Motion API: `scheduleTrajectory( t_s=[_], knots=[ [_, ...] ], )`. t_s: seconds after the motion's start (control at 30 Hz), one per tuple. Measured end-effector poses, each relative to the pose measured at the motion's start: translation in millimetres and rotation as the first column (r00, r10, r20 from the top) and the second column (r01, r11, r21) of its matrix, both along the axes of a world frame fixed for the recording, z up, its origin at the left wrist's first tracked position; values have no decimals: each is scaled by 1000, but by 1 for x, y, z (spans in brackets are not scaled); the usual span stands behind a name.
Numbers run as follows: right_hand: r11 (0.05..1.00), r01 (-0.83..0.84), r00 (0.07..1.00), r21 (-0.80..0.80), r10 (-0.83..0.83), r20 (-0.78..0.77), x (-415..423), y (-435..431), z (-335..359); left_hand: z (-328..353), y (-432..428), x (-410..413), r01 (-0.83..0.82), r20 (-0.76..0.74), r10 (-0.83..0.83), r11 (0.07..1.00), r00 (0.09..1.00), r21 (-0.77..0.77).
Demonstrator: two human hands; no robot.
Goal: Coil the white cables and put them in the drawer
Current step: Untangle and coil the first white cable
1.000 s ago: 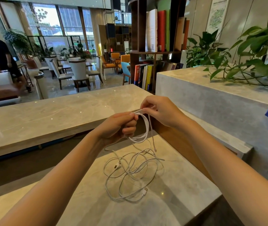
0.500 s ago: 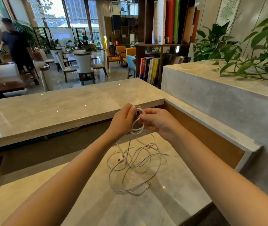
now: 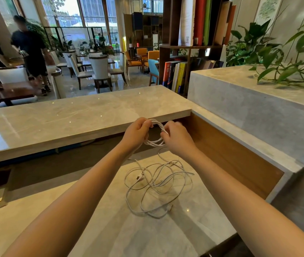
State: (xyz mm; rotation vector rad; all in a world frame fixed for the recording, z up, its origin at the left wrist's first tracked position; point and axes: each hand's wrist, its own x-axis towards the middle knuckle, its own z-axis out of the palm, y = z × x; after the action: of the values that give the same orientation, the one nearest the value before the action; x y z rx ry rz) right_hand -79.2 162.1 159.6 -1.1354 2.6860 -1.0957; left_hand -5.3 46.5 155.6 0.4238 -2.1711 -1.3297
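both hands were raised over the far part of the glossy, veined beige stone table (image 3: 101, 219). the left hand (image 3: 138, 130) had its fingers curled round the left side of a small round coil of thin white cable (image 3: 154, 144), and the right hand (image 3: 177, 138) pinched the coil's right side. the fingertips were tucked among the loops and hard to make out. a strand dropped from the coil to a loose tangle of thin white cables (image 3: 156, 184) lying flat on the table, its overlapping loops too snarled to count. a small plug end (image 3: 140, 177) showed at the tangle's left. a smooth brown wooden panel (image 3: 230, 160) rose on the right.
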Motion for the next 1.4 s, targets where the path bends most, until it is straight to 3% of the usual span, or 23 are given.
scheduleTrajectory(
  t_s=[0.1,0.2,0.37,0.43,0.5,0.63,0.7,0.77,0.9,0.97,1.07,1.13,1.2,1.3,1.4],
  knots=[
    [998,-48,997,-34,50,58,3,4,3,-6,-10,-4,-75,19,78,987,997,-143],
    [977,-166,948,-133,195,251,1,12,14,-11,-21,-3,-79,62,100,958,993,-274],
    [906,-362,928,221,327,180,-18,29,27,-12,-32,-4,-16,108,51,953,993,-302],
    [873,-333,943,356,304,137,-26,33,26,-8,-33,-4,-49,75,58,992,996,-115],
    [869,-268,963,415,243,114,-29,35,20,-5,-32,-3,-34,15,32,985,999,171],
    [955,-108,993,277,87,85,-25,32,-2,-2,-20,1,167,-159,-84,754,984,635],
    [976,-86,993,202,67,98,-24,28,-13,-4,-11,-1,210,-198,-93,652,976,729],
    [994,-97,967,41,84,239,-21,23,-18,-6,-5,-3,209,-210,-73,622,975,755],
    [937,-104,748,-335,295,594,-9,20,-2,-11,6,-6,110,-174,-2,781,985,615],
    [913,-89,670,-398,351,655,-5,21,7,-11,10,-6,19,-155,64,874,986,485],
    [918,-73,764,-391,304,569,0,19,7,-8,19,-5,-34,-137,87,936,987,350],
    [896,32,820,-442,229,524,0,16,1,-6,26,-5,-37,-98,68,956,993,290],
    [850,154,790,-503,200,580,0,13,-2,-6,31,-6,-72,-48,83,977,995,199],
    [795,285,670,-536,235,704,1,14,-3,-12,29,-9,-129,0,129,988,992,87],
    [805,263,598,-532,297,745,-1,15,-7,-22,23,-11,-187,63,179,972,982,143]
  ],
)
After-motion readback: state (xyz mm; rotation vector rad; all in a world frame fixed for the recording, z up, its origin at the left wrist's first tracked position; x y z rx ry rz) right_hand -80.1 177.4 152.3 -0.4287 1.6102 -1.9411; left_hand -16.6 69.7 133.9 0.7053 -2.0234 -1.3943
